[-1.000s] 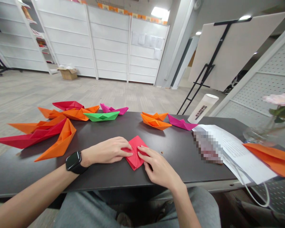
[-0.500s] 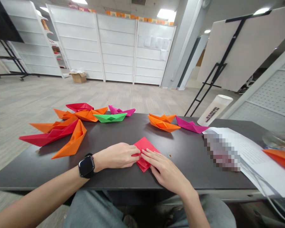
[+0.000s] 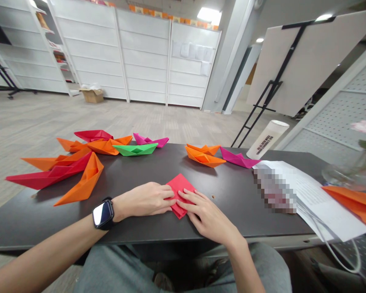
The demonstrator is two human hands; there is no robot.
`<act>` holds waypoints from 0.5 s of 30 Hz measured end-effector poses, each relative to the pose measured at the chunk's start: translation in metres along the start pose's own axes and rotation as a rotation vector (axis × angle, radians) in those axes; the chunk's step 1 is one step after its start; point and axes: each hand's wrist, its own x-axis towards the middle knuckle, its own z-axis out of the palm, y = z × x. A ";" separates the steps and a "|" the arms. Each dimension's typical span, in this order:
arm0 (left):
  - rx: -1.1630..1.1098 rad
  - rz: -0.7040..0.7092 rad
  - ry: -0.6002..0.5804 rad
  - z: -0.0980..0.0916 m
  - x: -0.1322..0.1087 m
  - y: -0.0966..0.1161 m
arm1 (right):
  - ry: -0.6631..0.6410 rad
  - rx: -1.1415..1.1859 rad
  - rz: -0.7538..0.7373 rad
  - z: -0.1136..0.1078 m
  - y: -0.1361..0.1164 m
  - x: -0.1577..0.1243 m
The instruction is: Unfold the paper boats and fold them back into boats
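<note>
A folded piece of red origami paper (image 3: 180, 181) lies on the dark table, its corners pointing away from and towards me. My left hand (image 3: 151, 199) wears a black watch at the wrist and has its fingers curled on the paper's left edge, thumb tucked out of sight. Flat across the right half of the paper, my right hand (image 3: 205, 211) presses with its fingers slightly spread. Both hands cover much of the paper's middle, so its inner folds are partly hidden. The lower corner shows layered folds between the hands.
Several folded paper boats stand along the far edge and left, among them a green boat (image 3: 136, 149) and an orange boat (image 3: 82, 184). Rightward are a magenta boat (image 3: 239, 158), a white cylinder (image 3: 266, 140), paper sheets (image 3: 326, 207), a cable and another orange paper boat (image 3: 354, 203).
The view has turned slightly right, so things appear shifted left. My right hand's fingers have spread and lie further over the red paper, whose lower folds look flatter.
</note>
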 end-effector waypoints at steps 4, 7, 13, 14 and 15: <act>0.011 -0.002 -0.023 -0.003 0.001 0.001 | 0.014 0.047 0.026 0.000 -0.002 0.000; 0.014 -0.012 -0.038 -0.003 0.001 0.000 | 0.018 0.061 0.041 0.000 -0.002 0.000; 0.025 -0.019 -0.031 0.003 0.000 -0.001 | 0.024 0.072 0.021 -0.001 0.000 0.001; 0.030 -0.015 -0.031 0.004 -0.001 -0.002 | 0.018 0.069 0.020 -0.001 0.000 0.001; 0.034 -0.012 -0.033 0.004 -0.001 -0.002 | 0.013 0.066 0.020 -0.001 0.000 0.001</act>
